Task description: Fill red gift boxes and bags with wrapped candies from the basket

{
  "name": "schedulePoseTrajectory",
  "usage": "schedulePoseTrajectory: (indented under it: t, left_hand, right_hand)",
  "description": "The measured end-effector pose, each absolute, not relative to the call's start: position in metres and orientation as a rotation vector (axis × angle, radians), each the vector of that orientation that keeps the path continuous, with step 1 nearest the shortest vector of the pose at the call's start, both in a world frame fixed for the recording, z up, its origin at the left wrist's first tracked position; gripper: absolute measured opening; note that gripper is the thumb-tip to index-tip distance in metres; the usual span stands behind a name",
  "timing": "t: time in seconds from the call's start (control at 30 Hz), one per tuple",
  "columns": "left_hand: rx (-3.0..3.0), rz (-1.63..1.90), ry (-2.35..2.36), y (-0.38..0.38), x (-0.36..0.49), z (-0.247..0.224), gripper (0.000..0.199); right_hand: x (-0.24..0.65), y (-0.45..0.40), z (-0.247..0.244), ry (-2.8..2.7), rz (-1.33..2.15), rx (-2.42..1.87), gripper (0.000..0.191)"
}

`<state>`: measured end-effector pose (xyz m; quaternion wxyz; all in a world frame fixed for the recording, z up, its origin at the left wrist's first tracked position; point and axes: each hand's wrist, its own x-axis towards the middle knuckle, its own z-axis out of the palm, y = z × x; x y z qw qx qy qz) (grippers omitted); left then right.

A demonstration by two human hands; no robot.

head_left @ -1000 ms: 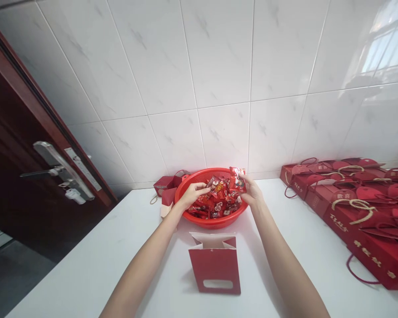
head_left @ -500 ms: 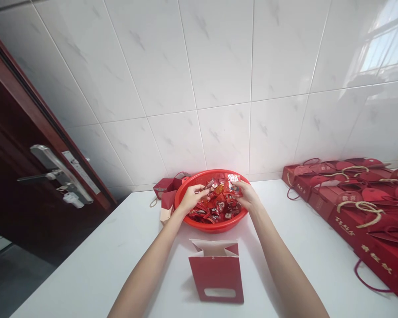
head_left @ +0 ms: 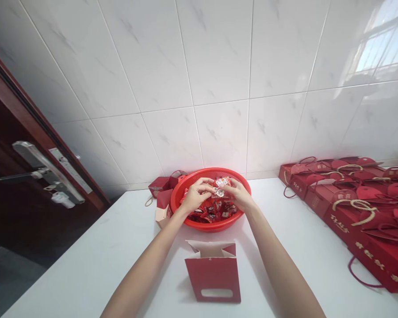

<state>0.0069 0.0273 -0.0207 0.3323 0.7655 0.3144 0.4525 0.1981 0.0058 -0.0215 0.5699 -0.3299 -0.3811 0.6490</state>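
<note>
A red plastic basket [head_left: 212, 227] on the white table holds many small red wrapped packets [head_left: 210, 210]. Above its middle, my left hand [head_left: 196, 195] has its fingers closed on a red packet with white print [head_left: 219, 191]. Facing it, my right hand [head_left: 238, 194] pinches another red and white packet [head_left: 223, 181]. Both hands are close together over the basket. Nearer to me, an open red paper bag [head_left: 214, 276] with an oval window stands upright between my forearms.
Rows of red boxes [head_left: 345, 221] with cord handles cover the right side. Smaller red boxes [head_left: 164, 201] lie left of the basket. A tiled wall [head_left: 219, 66] rises behind the white table [head_left: 96, 260]. A dark red door [head_left: 26, 212] with a metal handle is at the left.
My hands have come closer together over the basket, my right hand moving left with its packet. The view has shifted slightly.
</note>
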Motion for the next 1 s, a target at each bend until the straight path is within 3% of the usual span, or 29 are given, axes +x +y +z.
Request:
schedulePoseTrajectory:
  t: [0.1, 0.23, 0.43, 0.53, 0.77, 1.0]
  left_hand:
    - [2.109, 1.196, 0.872, 0.029, 0.008, -0.023, 0.012]
    - [2.138, 1.169, 1.07, 0.035, 0.005, -0.025, 0.02]
    - [2.322, 0.139, 1.245, 0.05, 0.008, -0.015, 0.038]
    - [2.342, -0.146, 1.238, 0.053, 0.016, -0.012, 0.042]
    - [2.464, -0.126, 1.424, 0.044, 0.018, -0.014, 0.012]
    - [2.625, 0.189, 1.547, 0.042, 0.023, -0.009, 0.033]
  right_hand:
    - [0.198, 0.003, -0.022, -0.944, 1.475, -0.759, 0.046]
    - [0.198, 0.006, -0.024, -0.781, 1.384, -0.753, 0.043]
    - [0.197, 0.009, -0.025, -0.673, 1.339, -0.742, 0.039]
    - [0.197, 0.009, -0.025, -0.667, 1.327, -0.738, 0.038]
    - [0.198, 0.012, -0.027, -0.64, 1.316, -0.756, 0.037]
    - [0.199, 0.014, -0.028, -0.571, 1.294, -0.764, 0.035]
